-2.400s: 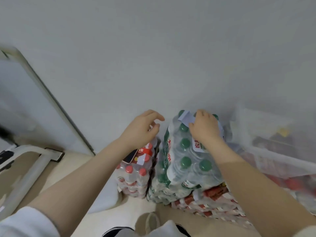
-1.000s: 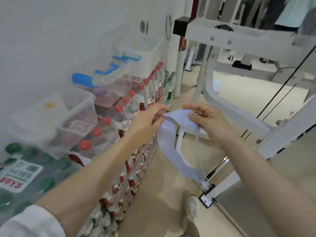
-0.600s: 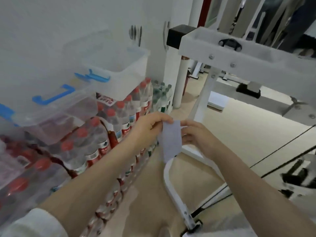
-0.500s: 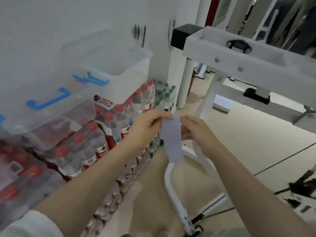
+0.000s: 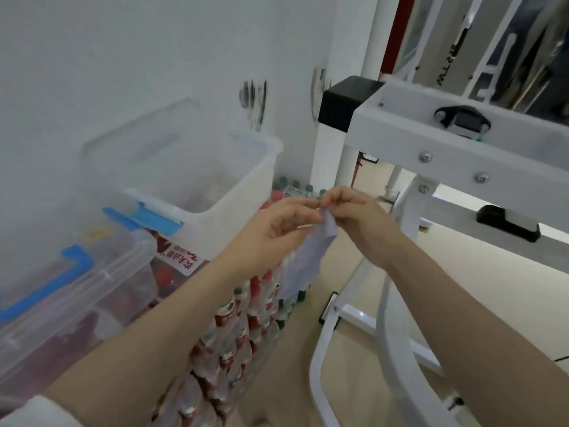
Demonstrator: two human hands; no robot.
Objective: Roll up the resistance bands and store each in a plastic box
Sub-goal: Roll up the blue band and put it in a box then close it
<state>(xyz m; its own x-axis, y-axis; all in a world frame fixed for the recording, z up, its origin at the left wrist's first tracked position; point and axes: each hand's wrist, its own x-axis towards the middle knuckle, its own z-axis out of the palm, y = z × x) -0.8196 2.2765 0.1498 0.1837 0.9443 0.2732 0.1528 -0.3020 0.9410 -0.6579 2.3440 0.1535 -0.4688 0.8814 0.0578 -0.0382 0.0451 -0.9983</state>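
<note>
Both hands were raised in front of the person, above the stacked packs of bottles (image 5: 246, 306). The left hand (image 5: 277, 229) and the right hand (image 5: 354, 217) pinched the top end of the pale lilac resistance band (image 5: 303, 266) between fingertips, almost touching each other. The band hung down loose below them. Just left of the hands stood an open clear plastic box (image 5: 240, 204) on the bottles, beside a second box (image 5: 77, 282) with blue clips.
</note>
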